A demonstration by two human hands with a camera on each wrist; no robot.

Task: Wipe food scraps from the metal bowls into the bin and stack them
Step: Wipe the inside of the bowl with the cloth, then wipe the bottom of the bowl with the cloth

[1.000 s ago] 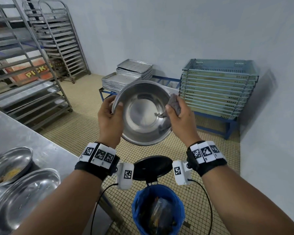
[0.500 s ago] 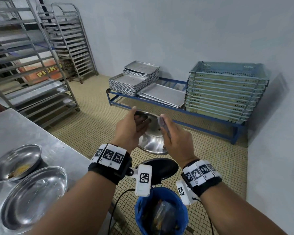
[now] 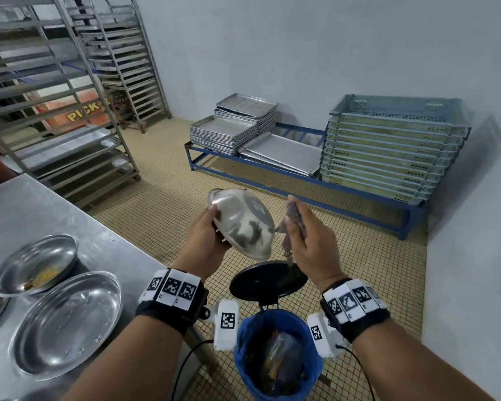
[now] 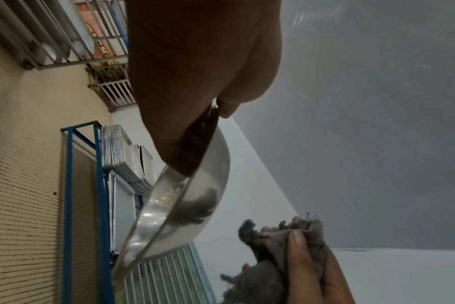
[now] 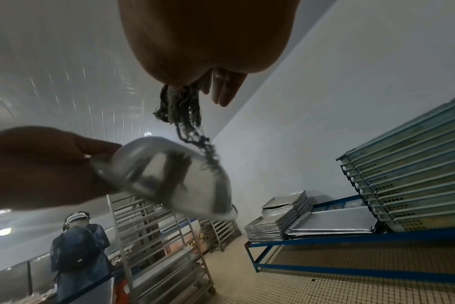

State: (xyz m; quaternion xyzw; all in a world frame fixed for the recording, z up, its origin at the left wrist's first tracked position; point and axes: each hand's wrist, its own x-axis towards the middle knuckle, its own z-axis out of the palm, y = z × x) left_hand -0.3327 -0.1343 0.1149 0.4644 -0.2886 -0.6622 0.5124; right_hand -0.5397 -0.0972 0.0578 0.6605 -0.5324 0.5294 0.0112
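The inside of the bowl [image 3: 242, 221] is hidden, turned away; the left hand [image 3: 204, 241] grips its near-left rim, the right hand [image 3: 310, 241] clamps a rag [image 3: 294, 218] just right of it.

Bare forearms, each with a black wristband [image 3: 168, 309] bearing white square-coded marker tiles [image 3: 172, 288] and a white camera module [image 3: 227, 324] with black cable [image 3: 182, 369].

A commercial kitchen is indicated by tall steel tray racks [image 3: 70, 91], stacked metal baking trays [image 3: 232, 125], piled plastic crates [image 3: 394, 149], a steel worktable [image 3: 41, 215] and tiled floor [image 3: 162, 198]
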